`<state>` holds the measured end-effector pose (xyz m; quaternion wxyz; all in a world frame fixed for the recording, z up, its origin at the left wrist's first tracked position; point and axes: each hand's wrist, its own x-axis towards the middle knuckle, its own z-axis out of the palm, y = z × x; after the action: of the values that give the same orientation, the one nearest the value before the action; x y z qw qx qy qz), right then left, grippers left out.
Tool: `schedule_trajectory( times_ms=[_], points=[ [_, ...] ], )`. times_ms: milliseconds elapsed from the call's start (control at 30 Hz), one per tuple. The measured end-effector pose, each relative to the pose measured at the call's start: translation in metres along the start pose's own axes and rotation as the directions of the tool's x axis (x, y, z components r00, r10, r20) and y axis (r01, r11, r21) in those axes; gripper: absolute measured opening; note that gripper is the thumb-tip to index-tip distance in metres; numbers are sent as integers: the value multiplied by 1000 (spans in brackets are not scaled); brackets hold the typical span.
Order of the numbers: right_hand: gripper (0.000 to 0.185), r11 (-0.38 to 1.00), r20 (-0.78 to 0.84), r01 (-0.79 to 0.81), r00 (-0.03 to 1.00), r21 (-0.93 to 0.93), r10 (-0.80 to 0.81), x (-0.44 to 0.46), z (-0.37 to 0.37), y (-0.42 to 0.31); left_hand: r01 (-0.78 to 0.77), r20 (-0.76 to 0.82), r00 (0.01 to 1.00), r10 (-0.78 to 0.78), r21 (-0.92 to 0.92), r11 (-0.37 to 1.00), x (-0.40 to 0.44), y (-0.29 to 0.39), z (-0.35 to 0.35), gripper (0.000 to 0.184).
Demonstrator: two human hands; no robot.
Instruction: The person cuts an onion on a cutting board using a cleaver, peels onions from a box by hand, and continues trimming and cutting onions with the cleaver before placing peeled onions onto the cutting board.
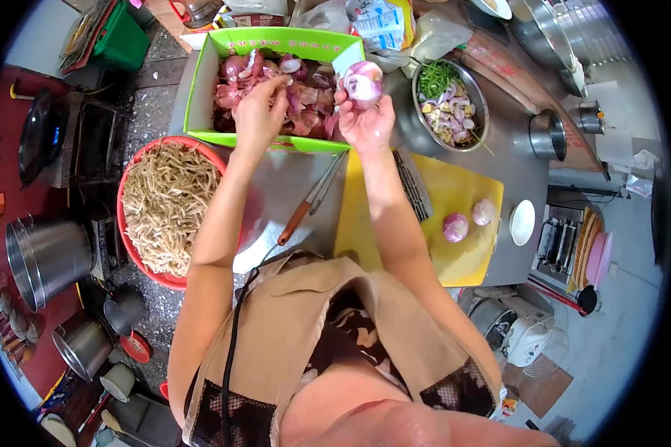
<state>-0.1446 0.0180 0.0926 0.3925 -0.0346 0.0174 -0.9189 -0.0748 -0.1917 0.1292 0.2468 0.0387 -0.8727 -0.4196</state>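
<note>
My right hand [367, 123] holds up a partly peeled red onion [363, 83], purple and white, beside the right end of a green cardboard box [201, 89]. Over the box is my left hand [261, 112], its fingers pinched together; whether a scrap of skin is between them is hidden. Red onions and loose papery onion skins [302, 119] fill the box. Two peeled onions [455, 227] lie on a yellow cutting board [373, 246]. A dark slotted metal blade [414, 184] rests at the board's upper edge. A wooden-handled tool [297, 222] lies left of the board.
A steel bowl [481, 127] of chopped onion and greens stands at right. At left is a red basin [220, 160] of thin pale strips. A small white bowl [522, 223] sits by the board. Bags [384, 22] crowd the back; steel pots [48, 261] stand far left.
</note>
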Motion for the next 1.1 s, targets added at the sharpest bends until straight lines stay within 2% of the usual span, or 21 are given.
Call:
schedule_trajectory(
  times_ms=[33, 100, 167, 267, 333, 367, 433, 500, 567, 633, 700, 767, 833, 900, 933, 1000, 1033, 1067, 1100],
  points=[
    [68, 1000, -1, 3, 1000, -1, -3, 0, 0, 0, -83, -62, 995, 81, -31, 996, 0, 18, 1, 23],
    [56, 1000, -24, -26, 999, -17, 26, 2, 0, 1, -80, 3, 997, 82, -193, 978, -2, 39, 8, 23],
    [53, 998, -30, -14, 999, -61, 12, 2, 0, 4, -170, -51, 985, 162, -244, 955, 1, 57, 14, 27],
    [44, 980, -67, 2, 998, -198, -16, 1, 3, 8, -128, -44, 992, 120, -308, 943, 4, 71, 17, 30],
    [44, 970, -78, 33, 996, -240, -53, 1, 9, 11, -28, 12, 999, 35, -360, 932, 5, 67, 20, 32],
    [43, 956, -91, 61, 992, -287, -91, 1, 10, 12, -27, 15, 999, 35, -356, 934, 4, 65, 21, 32],
    [44, 951, -82, 50, 994, -306, -79, 1, 6, 11, 56, 55, 998, -37, -390, 919, 4, 63, 20, 33],
    [45, 945, -73, 36, 995, -326, -63, 2, 10, 15, 63, 57, 997, -44, -390, 919, 5, 61, 18, 34],
    [49, 883, -173, 61, 972, -465, -159, 3, 22, 23, 70, 57, 997, -52, -391, 918, 6, 60, 14, 34],
    [52, 874, -178, 46, 973, -483, -150, 4, 18, 23, 306, 252, 944, -215, -420, 854, 8, 61, 5, 33],
    [55, 864, -185, 32, 972, -502, -143, 4, 15, 22, 291, 260, 945, -199, -387, 875, 8, 61, -2, 28],
    [55, 875, -187, 19, 974, -484, -125, 5, 13, 22, 189, 232, 964, -129, -258, 947, 11, 56, -4, 24],
    [56, 888, -170, 8, 981, -459, -97, 5, 12, 19, 155, 223, 970, -97, -262, 953, 12, 52, -4, 21],
    [56, 900, -156, -6, 985, -435, -69, 4, 13, 19, 56, 158, 987, -9, -296, 954, 12, 48, -3, 18],
    [54, 905, -99, -14, 995, -425, -31, 3, 16, 19, 56, 157, 988, -10, -297, 953, 13, 45, -1, 18],
    [52, 907, -44, -23, 999, -420, 5, 2, 15, 17, -37, -28, 999, 35, -92, 995, 16, 34, 2, 17],
    [51, 921, -89, -17, 996, -389, -20, 3, 10, 14, -93, -21, 995, 98, 172, 981, 22, 24, -2, 17],
    [50, 933, -133, -10, 990, -359, -41, 3, 5, 13, -157, -84, 972, 221, 468, 869, 20, 17, -3, 18],
    [50, 932, -132, -9, 990, -361, -41, 4, 4, 13, -176, -96, 952, 289, 602, 779, 18, 15, -2, 18]
  ],
)
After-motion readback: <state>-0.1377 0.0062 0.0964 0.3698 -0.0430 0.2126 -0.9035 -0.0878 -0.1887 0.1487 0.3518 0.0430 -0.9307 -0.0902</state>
